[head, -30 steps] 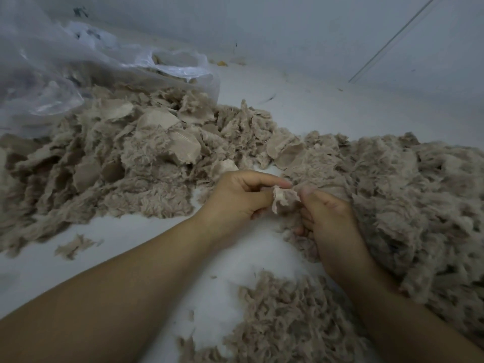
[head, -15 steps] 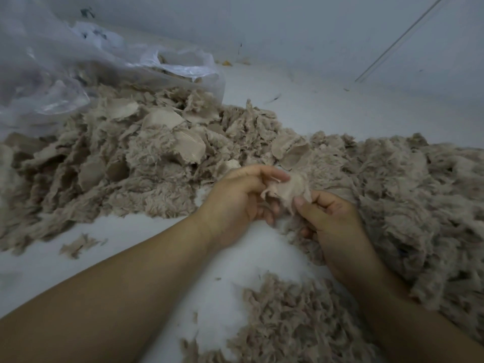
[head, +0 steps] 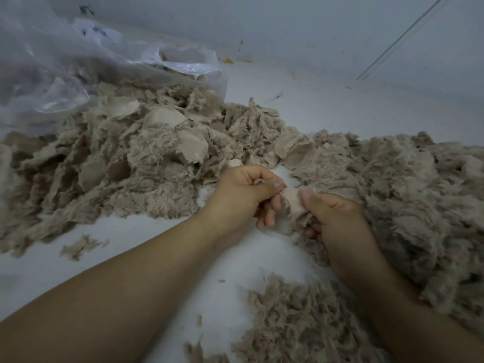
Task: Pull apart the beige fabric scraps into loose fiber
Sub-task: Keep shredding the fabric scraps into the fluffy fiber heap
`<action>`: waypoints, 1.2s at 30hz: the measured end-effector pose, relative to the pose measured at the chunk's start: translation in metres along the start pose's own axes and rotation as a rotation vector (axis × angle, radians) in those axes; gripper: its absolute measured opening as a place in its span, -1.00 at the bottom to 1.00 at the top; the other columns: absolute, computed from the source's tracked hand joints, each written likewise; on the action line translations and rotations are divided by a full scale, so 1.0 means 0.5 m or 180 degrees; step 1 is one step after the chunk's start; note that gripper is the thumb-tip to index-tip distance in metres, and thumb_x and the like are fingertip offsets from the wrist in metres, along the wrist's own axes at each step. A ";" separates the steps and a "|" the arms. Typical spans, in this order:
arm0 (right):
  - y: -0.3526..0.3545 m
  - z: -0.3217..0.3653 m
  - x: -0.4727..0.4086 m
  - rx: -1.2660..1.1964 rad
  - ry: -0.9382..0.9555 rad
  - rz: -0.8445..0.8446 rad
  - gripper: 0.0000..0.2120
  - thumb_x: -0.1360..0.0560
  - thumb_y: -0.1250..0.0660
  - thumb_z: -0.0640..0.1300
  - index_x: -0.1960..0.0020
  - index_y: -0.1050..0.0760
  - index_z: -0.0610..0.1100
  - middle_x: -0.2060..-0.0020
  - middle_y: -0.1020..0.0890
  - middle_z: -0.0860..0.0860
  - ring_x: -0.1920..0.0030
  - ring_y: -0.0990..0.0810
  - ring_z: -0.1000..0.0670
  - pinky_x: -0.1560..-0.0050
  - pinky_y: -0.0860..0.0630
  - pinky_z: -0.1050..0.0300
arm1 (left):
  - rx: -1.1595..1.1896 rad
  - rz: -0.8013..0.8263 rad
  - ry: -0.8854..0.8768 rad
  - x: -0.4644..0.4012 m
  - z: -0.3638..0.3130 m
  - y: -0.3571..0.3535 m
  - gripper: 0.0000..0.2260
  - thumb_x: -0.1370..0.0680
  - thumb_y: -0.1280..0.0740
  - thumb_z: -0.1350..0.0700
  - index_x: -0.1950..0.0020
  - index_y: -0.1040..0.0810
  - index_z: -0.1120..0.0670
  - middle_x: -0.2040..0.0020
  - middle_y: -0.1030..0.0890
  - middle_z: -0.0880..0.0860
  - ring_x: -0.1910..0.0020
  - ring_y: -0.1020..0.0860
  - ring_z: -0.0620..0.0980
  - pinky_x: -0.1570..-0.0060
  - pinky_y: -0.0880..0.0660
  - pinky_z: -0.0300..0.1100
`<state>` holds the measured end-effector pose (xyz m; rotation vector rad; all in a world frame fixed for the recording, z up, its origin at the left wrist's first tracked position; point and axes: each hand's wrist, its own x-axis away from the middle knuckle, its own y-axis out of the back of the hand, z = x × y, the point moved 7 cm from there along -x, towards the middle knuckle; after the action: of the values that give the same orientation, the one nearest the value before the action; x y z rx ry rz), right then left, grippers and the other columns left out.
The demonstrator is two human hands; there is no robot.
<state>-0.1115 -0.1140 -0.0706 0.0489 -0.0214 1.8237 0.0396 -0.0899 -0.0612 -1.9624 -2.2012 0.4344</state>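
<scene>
One small beige fabric scrap (head: 292, 201) is stretched between my two hands at the middle of the view. My left hand (head: 243, 197) pinches its left edge with thumb and forefinger. My right hand (head: 337, 221) grips its right side, thumb on top. A big pile of beige scraps (head: 125, 158), fuzzy with smooth backing showing, lies to the left. A heap of fluffier beige fabric (head: 408, 195) fills the right side, and loose fiber (head: 301, 326) lies in the foreground between my forearms.
A clear plastic bag (head: 65, 61) holding more scraps lies at the back left. The white surface (head: 327, 106) runs back to a pale wall. A small stray tuft (head: 78, 246) sits on the surface at the left.
The scrap was held up loosely between my fingers; now both hands have closed tighter on it and drawn it taut, a little lower.
</scene>
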 end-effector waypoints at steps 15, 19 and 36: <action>0.016 -0.005 0.000 -0.0275 0.0086 -0.0259 -0.61 -0.57 -0.31 0.11 0.28 -0.58 -0.15 0.42 -0.49 -0.19 0.44 -0.47 -0.03 0.42 -0.42 0.11 | -0.1431 0.2516 0.1025 0.068 0.015 -0.056 -0.81 -0.48 -0.45 0.09 0.18 -0.67 0.23 0.18 -0.64 0.33 0.42 -0.60 0.01 0.49 -0.52 -0.24; 0.005 0.006 0.004 -0.0084 0.0263 -0.0076 -0.65 -0.60 -0.26 0.07 0.20 -0.70 -0.05 0.39 -0.65 -0.08 0.40 -0.48 0.00 0.47 -0.43 0.24 | -0.1199 0.0716 0.0739 0.019 0.015 -0.019 -0.63 -0.39 -0.44 -0.16 0.25 -0.52 0.15 0.44 -0.56 0.15 0.60 -0.47 0.03 0.57 -0.32 -0.23; -0.013 0.004 0.003 0.0199 0.0178 0.0290 -0.66 -0.53 -0.35 0.06 0.23 -0.65 -0.19 0.35 -0.61 -0.31 0.43 -0.44 -0.23 0.46 -0.34 0.13 | -0.0238 0.0091 0.0335 0.009 0.020 -0.012 -0.67 -0.61 -0.29 0.19 0.37 -0.55 0.07 0.52 -0.52 0.13 0.67 -0.40 -0.02 0.67 -0.26 -0.32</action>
<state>-0.1054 -0.1112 -0.0686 0.0418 0.0739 1.9160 0.0304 -0.0872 -0.0692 -2.0071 -2.1567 0.2497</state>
